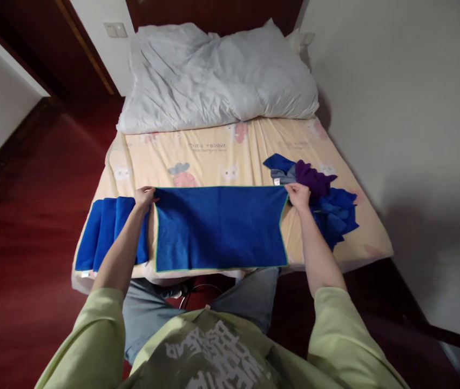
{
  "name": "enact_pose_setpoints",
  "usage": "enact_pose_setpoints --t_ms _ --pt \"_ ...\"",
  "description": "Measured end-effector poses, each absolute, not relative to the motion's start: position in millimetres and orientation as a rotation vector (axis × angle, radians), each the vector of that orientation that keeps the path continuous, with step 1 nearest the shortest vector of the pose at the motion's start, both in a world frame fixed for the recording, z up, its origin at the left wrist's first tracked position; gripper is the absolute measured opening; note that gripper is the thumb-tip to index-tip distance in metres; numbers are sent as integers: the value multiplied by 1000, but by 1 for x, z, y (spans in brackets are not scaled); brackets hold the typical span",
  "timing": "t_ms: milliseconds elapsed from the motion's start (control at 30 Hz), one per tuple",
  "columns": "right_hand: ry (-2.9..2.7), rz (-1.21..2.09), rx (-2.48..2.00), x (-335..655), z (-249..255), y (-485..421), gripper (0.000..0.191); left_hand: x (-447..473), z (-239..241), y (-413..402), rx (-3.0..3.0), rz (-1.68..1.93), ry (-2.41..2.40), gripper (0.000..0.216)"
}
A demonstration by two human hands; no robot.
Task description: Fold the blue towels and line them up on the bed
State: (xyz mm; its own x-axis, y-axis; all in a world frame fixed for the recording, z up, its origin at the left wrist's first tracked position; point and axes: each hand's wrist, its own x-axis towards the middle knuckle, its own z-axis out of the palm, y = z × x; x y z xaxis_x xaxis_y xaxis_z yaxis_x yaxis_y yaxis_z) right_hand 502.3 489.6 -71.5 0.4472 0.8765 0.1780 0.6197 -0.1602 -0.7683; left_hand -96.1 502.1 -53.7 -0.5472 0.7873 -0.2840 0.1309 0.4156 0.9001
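A blue towel [222,229] with a thin green edge is spread out across the near side of the bed. My left hand [144,198] pinches its far left corner. At the far right corner, my right hand [298,194] grips the cloth between thumb and fingers. The towel's far edge runs straight between both hands, and its near edge reaches the bed's front edge. Left of it lie folded blue towels [106,229], partly hidden by my left forearm. Beyond and right of my right hand is a loose heap of crumpled blue cloths [337,213] with a purple cloth [313,177].
The bed [214,156] has a pale yellow sheet printed with rabbits and carrots. A white quilt [222,75] is bunched at its far end. A white wall [408,108] stands along the right, and dark red floor [31,227] lies to the left.
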Motion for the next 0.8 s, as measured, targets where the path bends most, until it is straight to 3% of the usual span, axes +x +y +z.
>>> enact_pose_setpoints --t_ms 333,667,800 --pt "-1347 375 -2167 494 -174 559 22 -107 -142 562 835 986 2127 15" --pt "-1460 258 -2187 474 -198 589 26 -115 -174 581 1259 706 2417 18" --pt "-1488 152 -2246 460 -190 583 29 -101 -169 571 1434 772 2395 32"
